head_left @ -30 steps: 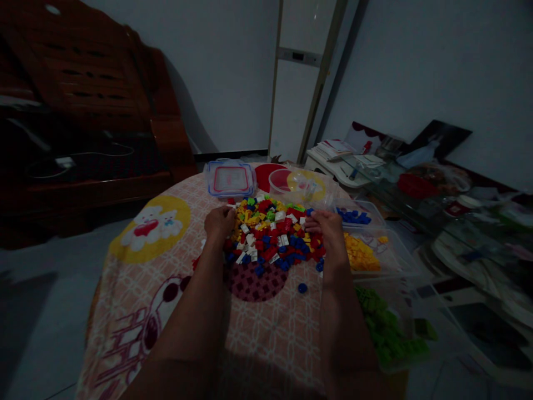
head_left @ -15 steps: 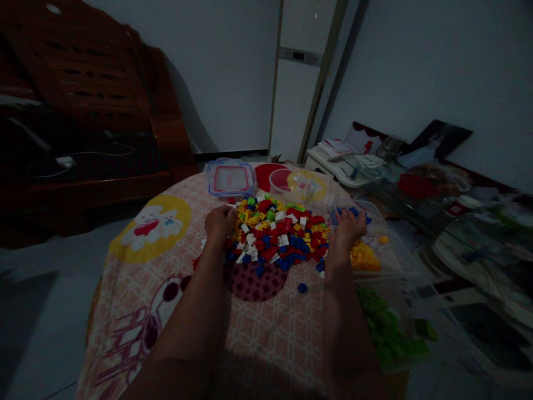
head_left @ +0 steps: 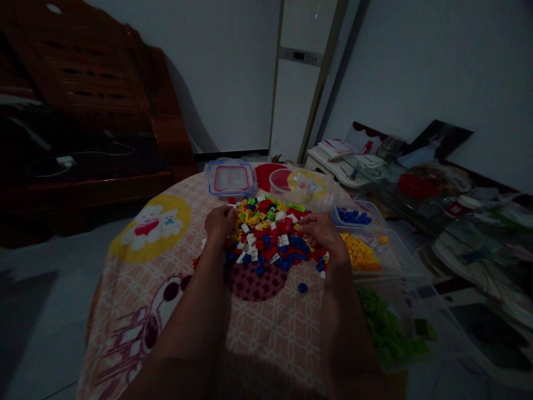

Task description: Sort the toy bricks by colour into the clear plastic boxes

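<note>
A mixed pile of toy building bricks (head_left: pixel 266 236) in red, yellow, white, blue and some green lies on the patterned cloth. At its left edge rests my left hand (head_left: pixel 220 223), fingers curled together; what they hold, if anything, is hidden. My right hand (head_left: pixel 322 230) reaches over the pile's right side, fingers stretched and slightly apart, with no brick visible in them. Blue bricks (head_left: pixel 353 216) lie in a clear box to the right, and yellow bricks (head_left: pixel 361 253) fill part of another. Green bricks (head_left: pixel 387 325) are in a nearer box beside my right forearm.
Behind the pile stand a clear lidded box (head_left: pixel 231 179) with a blue rim and a round clear tub (head_left: pixel 287 183). One blue round piece (head_left: pixel 302 288) lies apart on the tablecloth (head_left: pixel 266 339). A cluttered glass table (head_left: pixel 395 194) stands right, a wooden bench (head_left: pixel 170 139) left.
My right hand has moved left from above the box of blue bricks to the pile, and its fingers have stretched out. My left hand has stayed at the pile's left edge.
</note>
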Available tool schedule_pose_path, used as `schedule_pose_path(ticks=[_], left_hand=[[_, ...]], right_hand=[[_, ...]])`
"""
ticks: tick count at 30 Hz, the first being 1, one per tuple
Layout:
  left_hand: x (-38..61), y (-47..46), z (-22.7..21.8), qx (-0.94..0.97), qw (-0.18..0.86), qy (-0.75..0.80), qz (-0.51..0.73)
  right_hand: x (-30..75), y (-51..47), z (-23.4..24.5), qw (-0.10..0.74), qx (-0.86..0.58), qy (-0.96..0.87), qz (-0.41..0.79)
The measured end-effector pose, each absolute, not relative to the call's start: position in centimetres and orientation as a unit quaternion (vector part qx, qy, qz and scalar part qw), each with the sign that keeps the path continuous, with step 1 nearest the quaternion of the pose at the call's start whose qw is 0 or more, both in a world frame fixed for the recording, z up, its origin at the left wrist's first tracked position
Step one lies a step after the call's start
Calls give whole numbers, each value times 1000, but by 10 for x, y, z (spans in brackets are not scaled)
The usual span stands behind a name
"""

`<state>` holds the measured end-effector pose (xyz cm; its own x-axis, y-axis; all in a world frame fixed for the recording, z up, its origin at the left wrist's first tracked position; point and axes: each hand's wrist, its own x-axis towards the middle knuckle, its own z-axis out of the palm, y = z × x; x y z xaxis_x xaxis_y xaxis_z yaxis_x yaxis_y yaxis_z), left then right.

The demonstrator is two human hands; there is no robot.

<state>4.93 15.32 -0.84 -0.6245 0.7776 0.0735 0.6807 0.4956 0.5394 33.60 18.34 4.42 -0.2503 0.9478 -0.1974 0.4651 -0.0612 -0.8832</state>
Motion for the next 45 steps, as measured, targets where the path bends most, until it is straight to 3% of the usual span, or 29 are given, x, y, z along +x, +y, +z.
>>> schedule_pose_path(ticks=[5, 10, 39, 45], left_hand=[[49, 153, -9, 425, 93, 858, 271], [50, 153, -7, 434, 84, 858, 261], [50, 153, -8, 433, 88, 858, 264], [50, 154, -8, 427, 87, 859, 269]], right_hand=[[333, 181, 41, 78, -552, -750, 355], [320, 181, 39, -5, -539, -816, 209], [317, 183, 34, 33, -511, -833, 207], [323, 182, 34, 85, -541, -786, 287]])
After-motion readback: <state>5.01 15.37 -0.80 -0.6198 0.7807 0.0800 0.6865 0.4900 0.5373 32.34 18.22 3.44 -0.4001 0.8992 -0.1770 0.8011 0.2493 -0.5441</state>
